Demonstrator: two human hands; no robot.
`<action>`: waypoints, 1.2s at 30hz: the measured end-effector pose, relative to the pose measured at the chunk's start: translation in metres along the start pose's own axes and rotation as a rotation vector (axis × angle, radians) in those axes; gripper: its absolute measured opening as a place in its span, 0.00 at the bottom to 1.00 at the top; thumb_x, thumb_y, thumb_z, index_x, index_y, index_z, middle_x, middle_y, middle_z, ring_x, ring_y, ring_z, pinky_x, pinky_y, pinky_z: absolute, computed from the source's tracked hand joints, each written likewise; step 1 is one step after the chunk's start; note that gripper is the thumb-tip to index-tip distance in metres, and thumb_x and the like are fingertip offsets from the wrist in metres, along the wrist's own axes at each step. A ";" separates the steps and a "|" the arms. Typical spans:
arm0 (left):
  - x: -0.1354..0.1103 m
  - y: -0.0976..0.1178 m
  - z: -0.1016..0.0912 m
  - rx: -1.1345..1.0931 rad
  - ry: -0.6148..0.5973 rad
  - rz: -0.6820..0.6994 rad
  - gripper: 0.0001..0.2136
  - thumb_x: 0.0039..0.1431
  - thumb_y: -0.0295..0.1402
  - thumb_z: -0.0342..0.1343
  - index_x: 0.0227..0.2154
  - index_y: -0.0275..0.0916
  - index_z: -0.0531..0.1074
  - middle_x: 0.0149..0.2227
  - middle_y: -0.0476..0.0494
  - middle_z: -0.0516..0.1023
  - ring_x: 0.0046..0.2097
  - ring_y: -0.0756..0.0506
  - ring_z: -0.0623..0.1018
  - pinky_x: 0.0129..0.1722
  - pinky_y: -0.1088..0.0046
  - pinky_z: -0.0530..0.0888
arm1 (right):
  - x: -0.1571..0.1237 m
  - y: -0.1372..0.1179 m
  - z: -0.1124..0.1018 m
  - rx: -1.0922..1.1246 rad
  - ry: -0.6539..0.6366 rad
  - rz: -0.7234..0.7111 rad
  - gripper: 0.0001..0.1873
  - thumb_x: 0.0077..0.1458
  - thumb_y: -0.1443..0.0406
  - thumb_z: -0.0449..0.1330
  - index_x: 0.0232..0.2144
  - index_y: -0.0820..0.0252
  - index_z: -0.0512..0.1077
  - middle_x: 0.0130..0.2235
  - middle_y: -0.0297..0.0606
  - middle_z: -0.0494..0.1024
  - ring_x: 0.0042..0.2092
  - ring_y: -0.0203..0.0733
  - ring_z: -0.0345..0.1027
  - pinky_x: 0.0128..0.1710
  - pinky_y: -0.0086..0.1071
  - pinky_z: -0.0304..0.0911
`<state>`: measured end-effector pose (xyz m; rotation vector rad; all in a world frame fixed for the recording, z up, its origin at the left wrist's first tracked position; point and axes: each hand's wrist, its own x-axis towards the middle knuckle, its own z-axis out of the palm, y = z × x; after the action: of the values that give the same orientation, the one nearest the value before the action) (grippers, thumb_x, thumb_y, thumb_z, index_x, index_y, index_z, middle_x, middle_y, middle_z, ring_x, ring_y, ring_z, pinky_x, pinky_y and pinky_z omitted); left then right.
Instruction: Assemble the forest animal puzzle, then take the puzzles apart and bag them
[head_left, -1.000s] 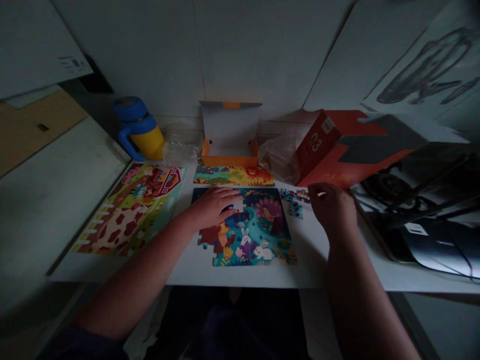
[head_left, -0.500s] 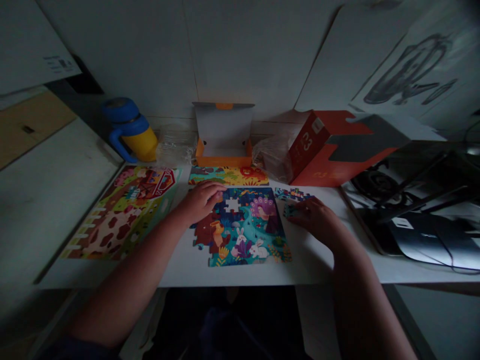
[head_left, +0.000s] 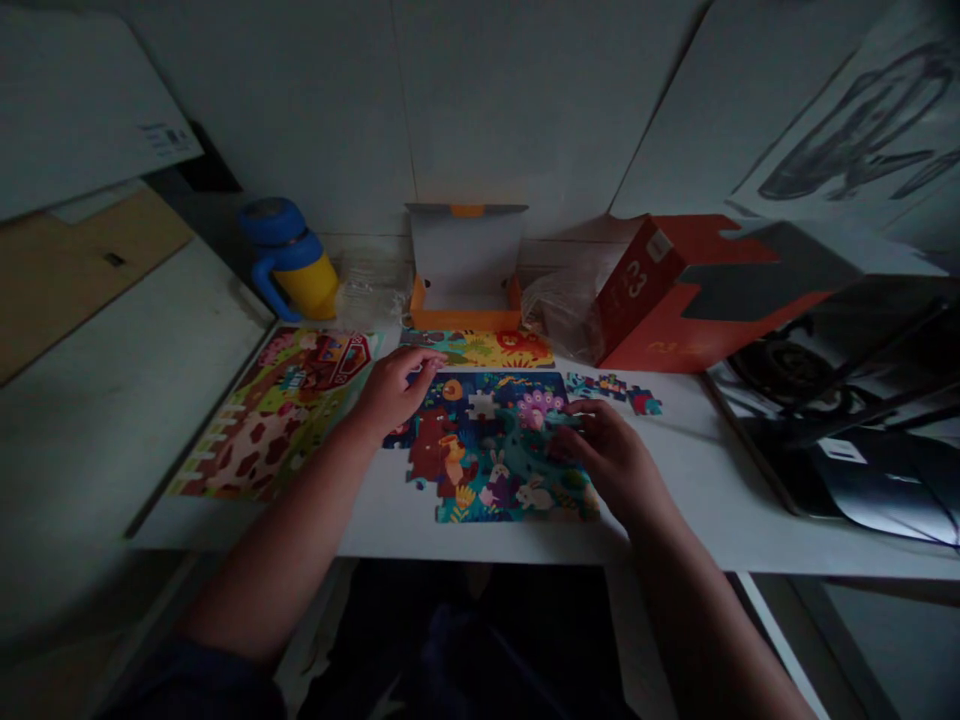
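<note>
Two bare hands work over a jigsaw (head_left: 480, 450) lying flat in the middle of a white table (head_left: 697, 500); it shows a forest scene with a peacock and rabbits, with a gap near the top and a ragged left edge; the left hand (head_left: 390, 395) sits at its top-left corner, the fingers (head_left: 424, 362) spread apart and resting lightly, nothing visibly pinched; the right hand (head_left: 611, 450) lies over its right side, the fingers (head_left: 574, 420) drawn together against the picture, though I can't tell whether they're clamped on a piece; just beyond them, loose pieces (head_left: 611, 387) lie in a short row; a farm puzzle (head_left: 274, 410) lies to the left, a lion strip (head_left: 480, 348) just above the jigsaw; behind stand an open box (head_left: 465, 265), a blue-and-yellow bottle (head_left: 291, 260) and a red carton (head_left: 697, 300), with a plastic bag (head_left: 559, 315) between the box and the carton.
</note>
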<state>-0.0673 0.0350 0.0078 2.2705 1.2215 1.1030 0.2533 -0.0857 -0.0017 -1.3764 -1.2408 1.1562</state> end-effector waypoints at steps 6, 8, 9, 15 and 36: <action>0.000 -0.013 -0.022 -0.133 0.142 -0.158 0.15 0.73 0.43 0.53 0.48 0.40 0.80 0.44 0.42 0.86 0.44 0.44 0.84 0.50 0.67 0.78 | -0.005 -0.002 0.042 0.274 -0.033 0.099 0.19 0.55 0.50 0.72 0.39 0.54 0.72 0.33 0.31 0.77 0.32 0.37 0.67 0.32 0.30 0.63; -0.002 -0.005 -0.026 -0.262 0.104 -0.220 0.16 0.72 0.45 0.54 0.47 0.39 0.80 0.42 0.42 0.86 0.44 0.44 0.84 0.48 0.67 0.78 | -0.005 -0.002 0.050 0.315 -0.028 0.108 0.20 0.54 0.50 0.72 0.39 0.54 0.73 0.35 0.33 0.77 0.33 0.38 0.68 0.33 0.30 0.64; -0.004 0.002 -0.026 -0.322 0.039 -0.245 0.16 0.71 0.45 0.55 0.46 0.39 0.80 0.42 0.41 0.86 0.44 0.43 0.84 0.48 0.67 0.79 | -0.005 -0.003 0.053 0.314 -0.030 0.100 0.20 0.55 0.50 0.72 0.39 0.54 0.73 0.35 0.33 0.77 0.34 0.38 0.69 0.34 0.31 0.64; -0.038 0.073 -0.008 -0.592 -0.405 -0.370 0.13 0.70 0.43 0.57 0.48 0.43 0.79 0.45 0.41 0.85 0.47 0.42 0.84 0.45 0.67 0.79 | -0.010 -0.014 0.066 0.193 -0.112 0.032 0.20 0.56 0.48 0.70 0.38 0.54 0.73 0.35 0.36 0.78 0.37 0.42 0.73 0.37 0.34 0.69; -0.169 0.072 -0.040 -0.391 0.101 -0.875 0.12 0.56 0.41 0.68 0.31 0.38 0.74 0.31 0.47 0.81 0.33 0.46 0.80 0.34 0.72 0.76 | -0.039 0.026 0.018 -0.433 0.053 -0.171 0.15 0.67 0.51 0.60 0.48 0.51 0.74 0.43 0.41 0.84 0.41 0.49 0.80 0.39 0.39 0.73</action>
<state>-0.1136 -0.1467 -0.0033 1.1818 1.6175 0.9744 0.2368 -0.1253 -0.0277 -1.5624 -1.5995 0.7535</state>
